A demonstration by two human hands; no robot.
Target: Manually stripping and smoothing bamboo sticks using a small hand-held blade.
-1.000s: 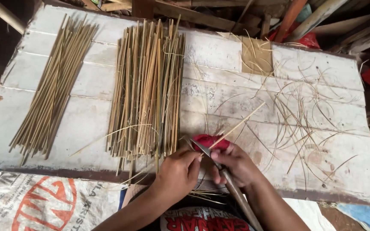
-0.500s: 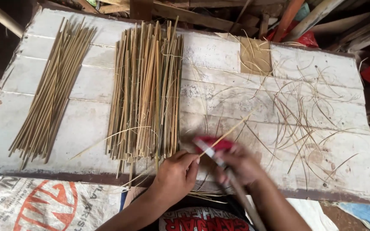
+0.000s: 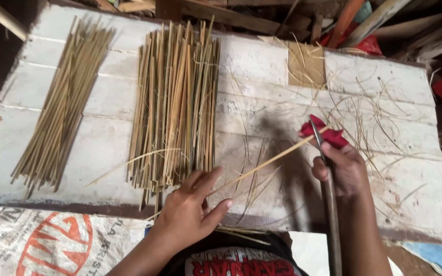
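Near the lower middle of the frame the left hand (image 3: 193,207) pinches the near end of a thin bamboo stick (image 3: 267,162) between thumb and fingertips, the other fingers spread and lifted. The stick runs up and to the right across the white board (image 3: 103,138) to the knife (image 3: 327,204), whose blade tip meets it just below a bit of red cloth (image 3: 328,135). The right hand (image 3: 345,171) is closed in a fist around the knife's long handle, right of centre.

As for progress, it looks well advanced but not finished. A large bundle of sticks (image 3: 175,102) lies in the upper middle of the frame, its near ends just beside the left hand, and a smaller, neater bundle (image 3: 60,117) lies well apart at the left (which pile is trimmed and which is raw I cannot tell). Thin curled shavings (image 3: 384,117) spread over the right half of the board suggest many sticks already pared; the one in hand is not yet laid down.

Around the work: a small tan square (image 3: 306,64) at the board's top edge, scrap wood (image 3: 231,15) along the top of the frame, and a printed woven sack (image 3: 37,240) at lower left. The shavings lie under the knife's path, and the big bundle crowds the left hand.
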